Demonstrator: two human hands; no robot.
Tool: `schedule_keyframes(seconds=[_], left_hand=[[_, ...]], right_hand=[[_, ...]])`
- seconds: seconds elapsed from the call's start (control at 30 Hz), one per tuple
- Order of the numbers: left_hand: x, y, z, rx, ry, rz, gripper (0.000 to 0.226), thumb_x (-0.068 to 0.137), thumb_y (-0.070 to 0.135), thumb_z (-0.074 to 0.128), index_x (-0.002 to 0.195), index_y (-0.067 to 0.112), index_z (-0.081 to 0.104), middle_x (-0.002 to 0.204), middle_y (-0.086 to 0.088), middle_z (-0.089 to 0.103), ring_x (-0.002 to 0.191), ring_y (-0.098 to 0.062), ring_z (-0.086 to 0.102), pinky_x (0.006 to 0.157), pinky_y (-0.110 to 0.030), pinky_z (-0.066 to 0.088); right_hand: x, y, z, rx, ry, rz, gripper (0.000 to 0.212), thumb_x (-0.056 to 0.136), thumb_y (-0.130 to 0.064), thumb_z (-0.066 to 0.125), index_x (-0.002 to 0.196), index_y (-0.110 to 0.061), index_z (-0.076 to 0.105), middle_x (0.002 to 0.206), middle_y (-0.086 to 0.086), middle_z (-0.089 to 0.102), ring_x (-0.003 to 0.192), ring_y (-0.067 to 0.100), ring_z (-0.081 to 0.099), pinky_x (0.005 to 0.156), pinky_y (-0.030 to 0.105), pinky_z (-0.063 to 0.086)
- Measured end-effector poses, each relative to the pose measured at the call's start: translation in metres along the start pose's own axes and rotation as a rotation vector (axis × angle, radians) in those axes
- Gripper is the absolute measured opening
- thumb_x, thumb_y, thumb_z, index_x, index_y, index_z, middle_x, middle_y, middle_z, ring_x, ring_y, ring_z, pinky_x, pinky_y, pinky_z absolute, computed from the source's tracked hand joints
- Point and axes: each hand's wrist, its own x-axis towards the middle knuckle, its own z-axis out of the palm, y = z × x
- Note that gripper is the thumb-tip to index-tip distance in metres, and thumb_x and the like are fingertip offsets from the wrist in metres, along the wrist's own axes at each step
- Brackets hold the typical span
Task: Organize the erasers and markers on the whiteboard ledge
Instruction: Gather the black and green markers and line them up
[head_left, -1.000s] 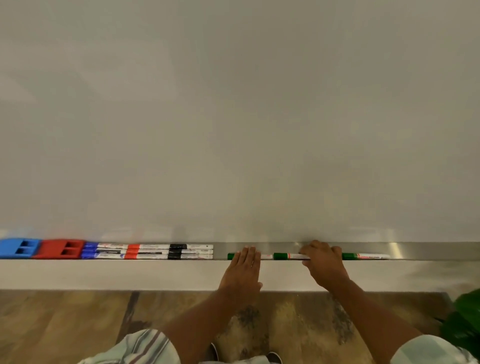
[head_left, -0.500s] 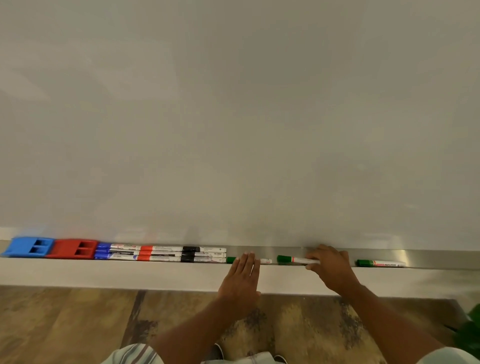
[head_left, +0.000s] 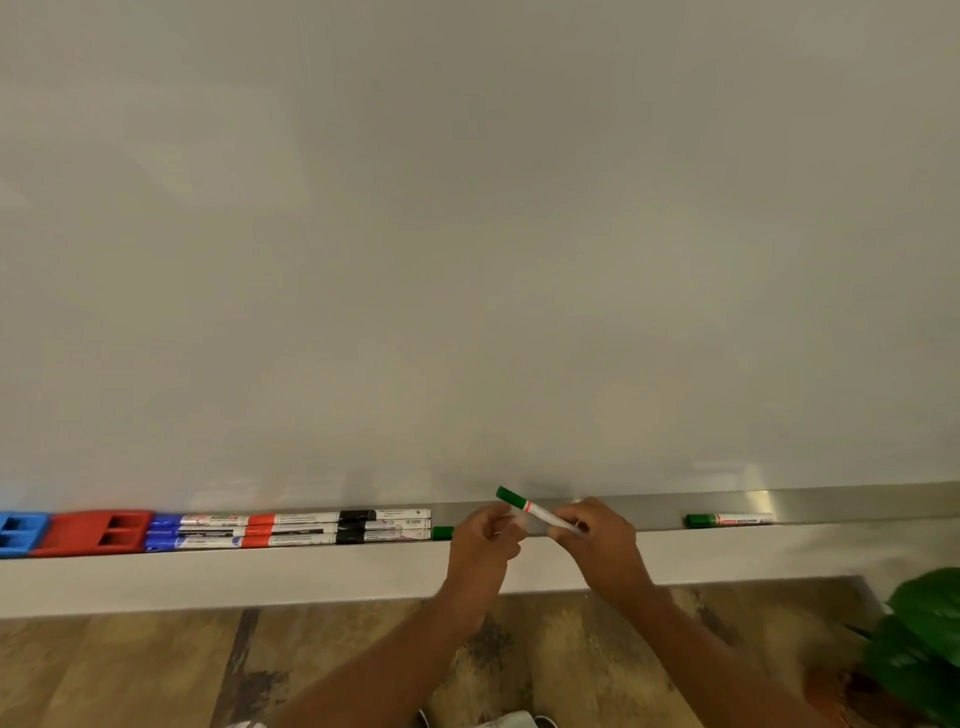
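My right hand (head_left: 597, 540) grips a green-capped marker (head_left: 530, 508) lifted off the metal ledge (head_left: 857, 506), cap tilted up and left. My left hand (head_left: 480, 545) hovers beside it with fingers curled, close to the marker's barrel; I cannot tell if it touches. Under that hand another green marker (head_left: 442, 532) lies on the ledge, only its cap showing. A third green marker (head_left: 727, 519) rests further right. To the left lie rows of blue (head_left: 166, 531), red (head_left: 262, 529) and black markers (head_left: 356, 526), then a red eraser (head_left: 93, 532) and a blue eraser (head_left: 21, 532).
The blank whiteboard (head_left: 467, 234) fills the upper view. Below the ledge runs a white wall strip (head_left: 208, 582), then a wooden floor (head_left: 130, 670). A green leafy plant (head_left: 919, 639) stands at the lower right.
My right hand has lifted the middle green marker off the ledge and tilted it. My left hand has risen from flat on the ledge and curled toward that marker.
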Motion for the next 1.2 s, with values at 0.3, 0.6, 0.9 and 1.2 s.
schedule_keyframes(seconds=[0.3, 0.6, 0.9, 1.2], left_hand=[[0.009, -0.005, 0.006, -0.280, -0.056, -0.060, 0.022, 0.098, 0.021, 0.074, 0.109, 0.002, 0.078, 0.108, -0.020, 0.081, 0.104, -0.035, 0.080, 0.097, -0.047, 0.064], [0.020, -0.015, 0.018, -0.306, -0.046, -0.105, 0.020, 0.099, 0.011, 0.072, 0.119, 0.006, 0.071, 0.110, -0.021, 0.081, 0.105, -0.037, 0.080, 0.097, -0.055, 0.063], [0.018, -0.017, 0.038, -0.252, -0.106, -0.124, 0.021, 0.100, 0.010, 0.070, 0.119, 0.001, 0.071, 0.109, -0.022, 0.081, 0.104, -0.037, 0.080, 0.086, -0.045, 0.067], [0.014, -0.016, 0.052, -0.227, -0.110, -0.142, 0.018, 0.101, 0.011, 0.069, 0.116, 0.002, 0.072, 0.107, -0.021, 0.082, 0.103, -0.035, 0.080, 0.092, -0.048, 0.065]], right_hand=[[-0.008, -0.010, 0.012, 0.007, 0.009, -0.092, 0.029, 0.084, -0.066, 0.058, 0.099, -0.044, 0.069, 0.081, -0.014, 0.068, 0.078, 0.005, 0.060, 0.078, 0.042, 0.054], [-0.003, 0.045, -0.042, -0.202, 0.024, 0.069, 0.055, 0.082, -0.066, 0.070, 0.127, -0.034, 0.066, 0.124, -0.015, 0.066, 0.112, 0.007, 0.061, 0.104, 0.042, 0.043], [0.000, 0.113, -0.125, -0.409, 0.142, 0.226, 0.047, 0.096, -0.056, 0.060, 0.133, -0.026, 0.064, 0.139, -0.003, 0.063, 0.127, 0.019, 0.057, 0.109, 0.044, 0.036], [0.004, 0.134, -0.151, -0.694, -0.013, 0.236, 0.036, 0.099, -0.044, 0.061, 0.134, -0.036, 0.061, 0.138, -0.011, 0.061, 0.127, 0.013, 0.053, 0.112, 0.042, 0.032]])
